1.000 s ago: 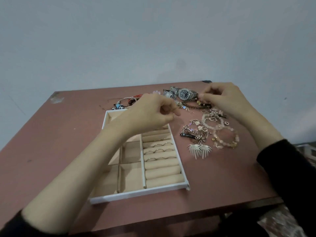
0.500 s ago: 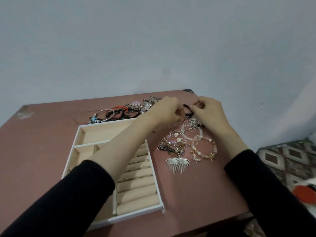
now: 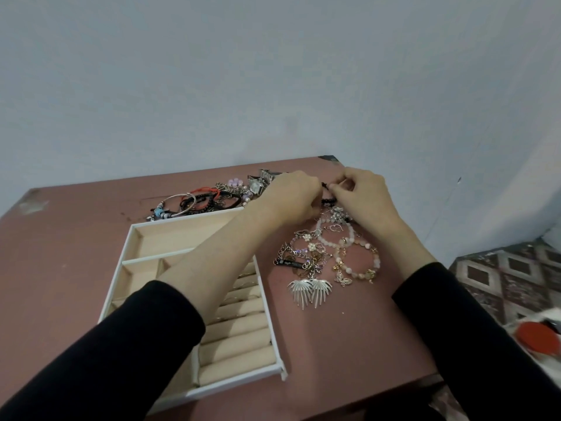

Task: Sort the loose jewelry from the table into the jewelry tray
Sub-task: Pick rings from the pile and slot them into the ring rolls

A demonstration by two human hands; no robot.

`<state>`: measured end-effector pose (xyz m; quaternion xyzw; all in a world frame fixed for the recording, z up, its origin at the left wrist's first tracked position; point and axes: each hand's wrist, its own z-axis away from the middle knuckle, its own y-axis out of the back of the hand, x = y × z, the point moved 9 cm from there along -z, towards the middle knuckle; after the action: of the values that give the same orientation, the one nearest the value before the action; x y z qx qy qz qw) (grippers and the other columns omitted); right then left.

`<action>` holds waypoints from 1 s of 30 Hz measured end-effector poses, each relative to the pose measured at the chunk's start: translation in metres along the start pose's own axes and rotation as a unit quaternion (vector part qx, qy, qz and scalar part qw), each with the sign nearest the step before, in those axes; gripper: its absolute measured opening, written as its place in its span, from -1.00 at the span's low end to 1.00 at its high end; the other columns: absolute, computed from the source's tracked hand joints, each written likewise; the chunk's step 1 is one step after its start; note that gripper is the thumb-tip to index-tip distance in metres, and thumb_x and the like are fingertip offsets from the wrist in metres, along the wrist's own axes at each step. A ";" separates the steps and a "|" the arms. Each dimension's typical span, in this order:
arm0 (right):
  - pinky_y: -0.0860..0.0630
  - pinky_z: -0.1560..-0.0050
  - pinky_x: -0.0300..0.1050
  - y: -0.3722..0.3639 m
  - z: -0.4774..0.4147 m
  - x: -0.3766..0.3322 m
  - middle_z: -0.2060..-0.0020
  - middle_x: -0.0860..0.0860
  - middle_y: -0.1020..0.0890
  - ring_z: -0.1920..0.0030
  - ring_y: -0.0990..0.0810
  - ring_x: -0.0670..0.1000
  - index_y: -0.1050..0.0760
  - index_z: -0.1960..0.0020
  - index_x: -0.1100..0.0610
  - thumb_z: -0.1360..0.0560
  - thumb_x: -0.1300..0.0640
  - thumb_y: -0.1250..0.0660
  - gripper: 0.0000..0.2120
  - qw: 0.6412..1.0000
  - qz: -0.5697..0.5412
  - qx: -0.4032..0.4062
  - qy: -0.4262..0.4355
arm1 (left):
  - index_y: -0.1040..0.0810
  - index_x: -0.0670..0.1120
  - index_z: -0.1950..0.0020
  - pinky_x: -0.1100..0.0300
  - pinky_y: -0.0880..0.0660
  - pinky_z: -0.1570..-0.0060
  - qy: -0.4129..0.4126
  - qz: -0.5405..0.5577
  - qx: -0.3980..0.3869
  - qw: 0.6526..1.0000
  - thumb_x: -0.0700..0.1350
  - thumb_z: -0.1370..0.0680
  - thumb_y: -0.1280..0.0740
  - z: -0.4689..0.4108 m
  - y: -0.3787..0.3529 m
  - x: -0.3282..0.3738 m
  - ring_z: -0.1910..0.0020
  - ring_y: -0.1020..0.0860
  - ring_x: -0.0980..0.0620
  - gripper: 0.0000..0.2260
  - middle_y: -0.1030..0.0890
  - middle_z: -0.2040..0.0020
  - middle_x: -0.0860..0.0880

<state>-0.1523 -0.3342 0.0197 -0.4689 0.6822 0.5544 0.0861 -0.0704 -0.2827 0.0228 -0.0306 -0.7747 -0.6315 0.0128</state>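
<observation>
Two hands meet at the upper centre of the frame: the left hand [image 3: 293, 197] and right hand [image 3: 362, 197] both pinch a dark beaded bracelet [image 3: 327, 194], fingers curled shut on it just above the tabletop [image 3: 76, 247]. It looks light, limp and tangle-prone, best lifted by its cord, clear of the neighbouring chains. The jewelry tray [image 3: 126, 259] lies lower left, and the loose jewelry pile [image 3: 328, 253] sits right of it.
</observation>
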 end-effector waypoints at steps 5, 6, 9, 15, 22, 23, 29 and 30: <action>-0.42 0.14 -0.12 -0.008 0.005 -0.005 0.33 -0.12 -0.51 0.13 -0.52 0.02 -0.57 0.22 0.01 -0.44 0.14 -0.31 -0.90 0.996 0.061 -0.067 0.020 | -0.62 -0.10 0.12 0.15 -0.43 0.21 0.052 0.118 0.025 0.991 -0.13 -0.49 -0.30 0.012 0.010 -0.027 0.22 -0.53 -0.01 -0.89 -0.60 0.20 -0.03; -0.40 0.17 -0.13 -0.010 0.006 -0.007 0.31 -0.12 -0.50 0.13 -0.50 -0.01 -0.60 0.19 0.05 -0.44 0.14 -0.32 -0.91 0.993 0.077 -0.079 0.036 | -0.61 -0.09 0.16 0.14 -0.45 0.20 0.059 0.136 0.032 0.988 -0.15 -0.48 -0.30 0.015 0.013 -0.031 0.23 -0.52 0.00 -0.90 -0.58 0.23 -0.02; -0.32 0.19 -0.14 -0.014 0.008 -0.014 0.30 -0.18 -0.43 0.09 -0.39 -0.08 -0.65 0.14 0.04 -0.42 0.14 -0.36 -0.90 0.984 0.114 -0.104 0.087 | -0.59 -0.13 0.20 0.18 -0.46 0.22 0.075 0.169 0.046 0.982 -0.19 -0.47 -0.29 0.027 0.017 -0.043 0.27 -0.52 0.01 -0.89 -0.58 0.27 -0.03; -0.25 0.14 -0.14 -0.019 0.009 -0.016 0.35 -0.18 -0.35 0.06 -0.28 -0.08 -0.65 0.16 0.01 -0.41 0.06 -0.42 -0.95 0.974 0.162 -0.109 0.112 | -0.61 -0.11 0.21 0.25 -0.42 0.25 0.092 0.178 0.051 0.978 -0.17 -0.47 -0.31 0.041 0.015 -0.057 0.28 -0.56 0.06 -0.89 -0.59 0.31 0.02; -0.25 0.22 -0.15 -0.026 0.011 -0.017 0.34 -0.10 -0.40 0.10 -0.37 -0.03 -0.59 0.21 0.14 -0.45 0.16 -0.32 -0.89 0.968 0.187 -0.105 0.133 | -0.61 -0.10 0.22 0.35 -0.37 0.35 0.094 0.192 0.053 0.976 -0.17 -0.48 -0.31 0.047 0.016 -0.056 0.40 -0.50 0.17 -0.88 -0.59 0.34 0.01; -0.26 0.22 -0.14 -0.026 0.010 -0.017 0.33 -0.11 -0.39 0.10 -0.37 -0.03 -0.58 0.21 0.15 -0.46 0.17 -0.31 -0.89 0.968 0.185 -0.104 0.135 | -0.61 -0.10 0.22 0.33 -0.37 0.33 0.095 0.191 0.054 0.975 -0.16 -0.48 -0.31 0.047 0.017 -0.056 0.40 -0.49 0.18 -0.88 -0.58 0.34 0.02; -0.29 0.23 -0.15 -0.014 0.010 -0.022 0.36 -0.17 -0.45 0.18 -0.40 -0.07 -0.53 0.22 0.09 -0.47 0.16 -0.30 -0.89 0.983 0.110 -0.055 0.135 | -0.62 -0.11 0.20 0.18 -0.48 0.13 0.096 0.202 0.066 0.973 -0.15 -0.47 -0.33 0.048 0.024 -0.057 0.25 -0.53 0.08 -0.90 -0.63 0.23 0.00; -0.36 0.23 -0.13 -0.012 0.010 -0.022 0.36 -0.14 -0.51 0.22 -0.44 -0.07 -0.53 0.22 0.10 -0.46 0.17 -0.31 -0.91 0.987 0.077 -0.048 0.132 | -0.63 -0.12 0.19 0.20 -0.47 0.15 0.095 0.203 0.066 0.972 -0.16 -0.47 -0.32 0.049 0.025 -0.056 0.26 -0.53 0.07 -0.90 -0.63 0.24 -0.01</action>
<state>-0.1354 -0.3129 0.0219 -0.4871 0.6946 0.5248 -0.0702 -0.0117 -0.2316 0.0344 -0.1260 -0.7875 -0.5633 0.2159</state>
